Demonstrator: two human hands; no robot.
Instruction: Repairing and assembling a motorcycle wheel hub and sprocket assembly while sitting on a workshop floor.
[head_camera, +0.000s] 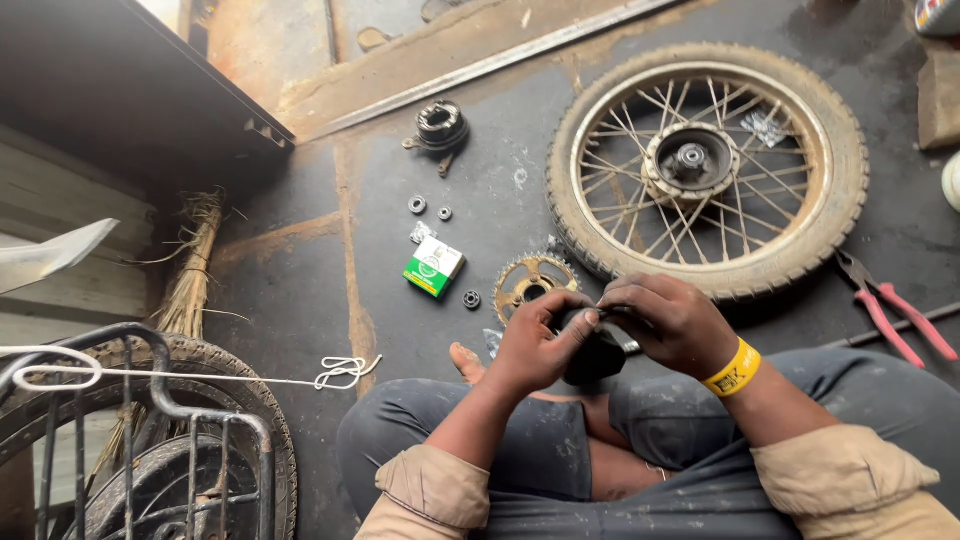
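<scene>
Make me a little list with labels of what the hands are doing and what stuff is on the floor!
Left hand: left hand grips a small black rubbery part
Right hand: right hand, with a yellow wristband, pinches the same part from the top
Behind hands: toothed metal sprocket flat on the dark floor
Wheel: spoked wheel with tyre lying flat
Box: small green and white cardboard box
Tool: red-handled pliers
Small bits: two round metal bearings
</scene>
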